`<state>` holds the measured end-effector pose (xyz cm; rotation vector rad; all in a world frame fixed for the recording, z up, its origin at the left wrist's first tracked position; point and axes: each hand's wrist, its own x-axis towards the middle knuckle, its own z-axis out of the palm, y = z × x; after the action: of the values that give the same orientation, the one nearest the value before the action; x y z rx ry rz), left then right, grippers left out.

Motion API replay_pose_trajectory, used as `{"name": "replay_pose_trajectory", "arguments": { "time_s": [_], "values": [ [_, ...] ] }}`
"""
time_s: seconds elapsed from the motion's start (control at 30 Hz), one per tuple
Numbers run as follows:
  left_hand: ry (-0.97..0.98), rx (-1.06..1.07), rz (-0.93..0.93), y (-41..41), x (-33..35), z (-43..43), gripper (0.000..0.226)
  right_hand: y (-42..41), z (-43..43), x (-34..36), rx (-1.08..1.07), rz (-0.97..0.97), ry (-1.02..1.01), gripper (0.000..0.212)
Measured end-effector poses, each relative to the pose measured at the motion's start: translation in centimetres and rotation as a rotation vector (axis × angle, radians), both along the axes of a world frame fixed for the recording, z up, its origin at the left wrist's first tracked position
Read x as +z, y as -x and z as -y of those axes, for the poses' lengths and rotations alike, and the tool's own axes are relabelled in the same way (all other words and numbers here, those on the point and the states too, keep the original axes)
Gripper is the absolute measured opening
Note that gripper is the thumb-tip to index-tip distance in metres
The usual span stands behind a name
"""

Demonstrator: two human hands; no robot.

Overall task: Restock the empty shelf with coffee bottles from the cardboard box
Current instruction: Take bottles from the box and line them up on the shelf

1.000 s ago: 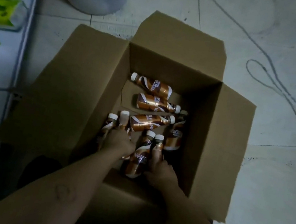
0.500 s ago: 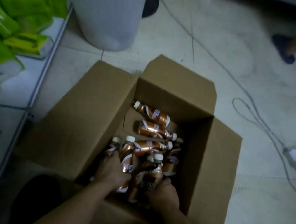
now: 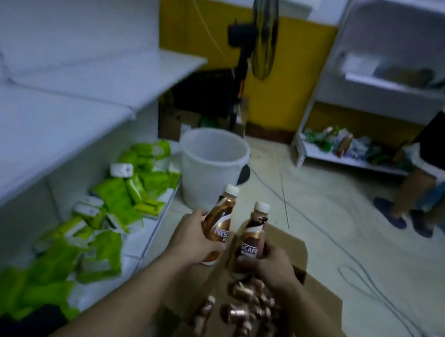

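My left hand (image 3: 194, 243) grips a brown coffee bottle (image 3: 219, 220) with a white cap, held upright. My right hand (image 3: 270, 264) grips a second coffee bottle (image 3: 251, 238) upright beside it. Both bottles are lifted above the open cardboard box (image 3: 311, 296), which stands on the floor below my arms. Several more coffee bottles (image 3: 245, 311) lie blurred inside the box. A white shelf unit (image 3: 63, 79) with bare upper boards runs along the left.
Green packets (image 3: 122, 205) are heaped on the lowest shelf at left. A white bucket (image 3: 211, 166) and a standing fan (image 3: 253, 42) are ahead. Cables (image 3: 347, 258) trail over the tiled floor. A person's legs (image 3: 427, 195) stand at right by another shelf (image 3: 362, 158).
Both hands have come up out of the box, each with one bottle. My view has swung upward from the box to the room and shelves.
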<state>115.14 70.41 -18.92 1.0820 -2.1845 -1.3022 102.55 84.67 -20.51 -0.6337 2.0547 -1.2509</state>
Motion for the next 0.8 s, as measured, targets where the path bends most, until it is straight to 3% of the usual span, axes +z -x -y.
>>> {"name": "replay_pose_trajectory", "arguments": {
  "time_s": [0.27, 0.4, 0.6, 0.8],
  "values": [
    [0.432, 0.106, -0.272, -7.0, 18.7, -0.3, 0.066, -6.3, 2.3, 18.3, 0.149, -0.267, 0.498, 0.052],
    [0.560, 0.183, -0.288, -11.8, 24.7, 0.3, 0.064, -9.7, 4.9, 23.6, 0.179, -0.331, 0.627, 0.059],
    [0.565, 0.372, -0.251, -19.7, 27.4, 2.8, 0.062, -15.5, 11.4, 26.3, 0.351, -0.390, 0.655, 0.064],
    [0.557, 0.622, -0.029, -28.7, 26.4, 3.5, 0.073, -23.9, 17.5, 24.8, 0.671, -0.313, 0.638, 0.066]
  ]
}}
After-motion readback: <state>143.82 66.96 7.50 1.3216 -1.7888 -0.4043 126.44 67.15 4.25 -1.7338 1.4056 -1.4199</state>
